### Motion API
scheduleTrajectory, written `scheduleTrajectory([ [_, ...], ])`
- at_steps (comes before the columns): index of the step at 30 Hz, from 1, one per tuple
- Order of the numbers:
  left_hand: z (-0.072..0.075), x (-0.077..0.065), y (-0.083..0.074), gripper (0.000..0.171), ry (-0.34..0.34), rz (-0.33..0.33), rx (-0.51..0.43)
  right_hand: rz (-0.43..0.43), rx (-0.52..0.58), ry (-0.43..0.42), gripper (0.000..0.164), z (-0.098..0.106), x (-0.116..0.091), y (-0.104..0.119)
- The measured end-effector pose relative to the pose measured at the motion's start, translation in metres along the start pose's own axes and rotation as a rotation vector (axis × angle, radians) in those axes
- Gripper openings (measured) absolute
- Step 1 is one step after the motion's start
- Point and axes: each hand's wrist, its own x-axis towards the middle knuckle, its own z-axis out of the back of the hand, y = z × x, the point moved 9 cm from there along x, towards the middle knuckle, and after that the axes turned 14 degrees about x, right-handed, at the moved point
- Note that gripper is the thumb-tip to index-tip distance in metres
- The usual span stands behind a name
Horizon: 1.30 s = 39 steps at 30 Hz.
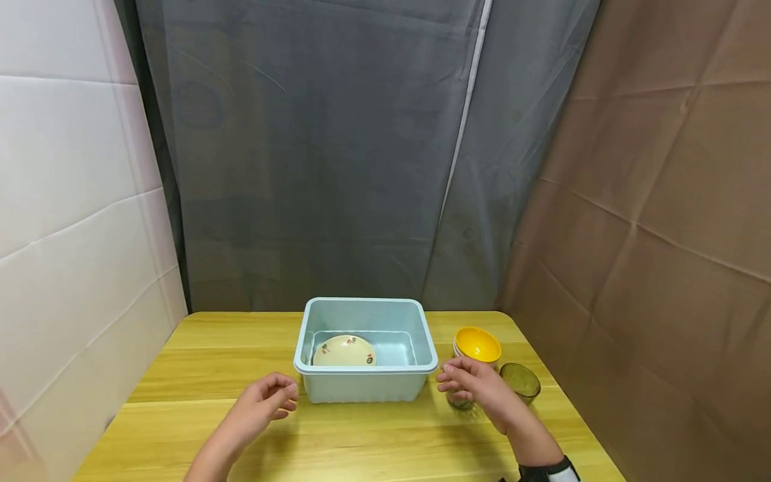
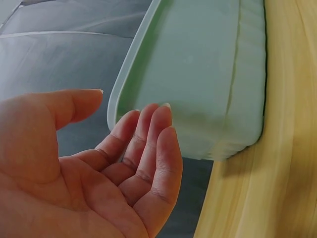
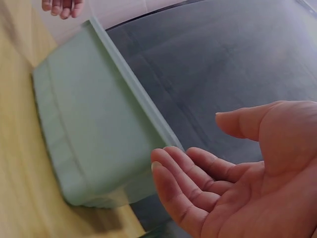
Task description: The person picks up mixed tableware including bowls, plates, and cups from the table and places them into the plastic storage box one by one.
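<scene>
A light blue plastic basin (image 1: 365, 387) stands on the wooden table, with a cream plate (image 1: 345, 351) patterned with small motifs lying inside it. My left hand (image 1: 263, 404) hovers off the basin's left front corner, fingers loosely bent around nothing; the left wrist view shows the palm (image 2: 84, 193) facing up beside the basin wall (image 2: 198, 64). Off the right front corner is my right hand (image 1: 476, 387), its fingers relaxed and holding nothing. In the right wrist view its fingertips (image 3: 161, 171) overlap the basin's rim. Behind that hand a glass (image 1: 461, 403) is partly hidden.
Right of the basin, a yellow bowl (image 1: 478, 344) sits atop a stack of bowls. A green-tinted glass bowl (image 1: 521, 381) is close beside it, near the table's right edge. Grey cloth (image 1: 331, 154) hangs behind the table (image 1: 361, 442), with white and brown cloth at the sides.
</scene>
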Motion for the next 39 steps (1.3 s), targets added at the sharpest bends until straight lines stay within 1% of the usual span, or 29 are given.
scheduleTrajectory([
  [4, -0.004, 0.0, 0.001, 0.036, 0.011, -0.004, -0.006, 0.005, 0.018, -0.011, 0.036, -0.005, -0.003, -0.014],
  [11, -0.009, -0.001, 0.001, 0.033, 0.02, -0.009, -0.009, -0.006, 0.015, -0.051, 0.038, -0.009, -0.004, -0.033],
  [19, -0.01, -0.001, 0.001, 0.038, 0.028, 0.018, -0.006, -0.005, -0.002, -0.062, 0.04, -0.008, -0.006, -0.037],
  [22, -0.01, 0.0, 0.001, 0.038, 0.025, 0.023, -0.005, -0.006, -0.018, -0.097, 0.04, -0.001, -0.009, -0.035],
  [25, -0.009, 0.001, 0.001, 0.037, 0.017, 0.029, -0.001, 0.01, -0.048, -0.164, 0.037, 0.01, -0.011, -0.03],
  [28, -0.009, 0.0, 0.0, 0.037, 0.013, 0.035, -0.003, 0.038, -0.117, -0.272, 0.032, 0.026, -0.012, -0.021],
  [31, -0.009, -0.001, 0.0, 0.037, 0.014, 0.03, -0.007, 0.076, -0.23, -0.371, 0.027, 0.04, -0.013, -0.007],
  [35, -0.01, -0.001, 0.0, 0.038, 0.02, 0.014, -0.01, 0.123, -0.466, -0.451, 0.023, 0.054, -0.012, 0.01],
  [37, -0.01, -0.001, 0.0, 0.039, 0.023, 0.01, -0.008, 0.136, -0.597, -0.476, 0.024, 0.059, -0.009, 0.016],
  [39, -0.011, 0.0, 0.002, 0.039, 0.023, 0.015, -0.006, 0.131, -0.714, -0.487, 0.027, 0.061, -0.004, 0.02],
])
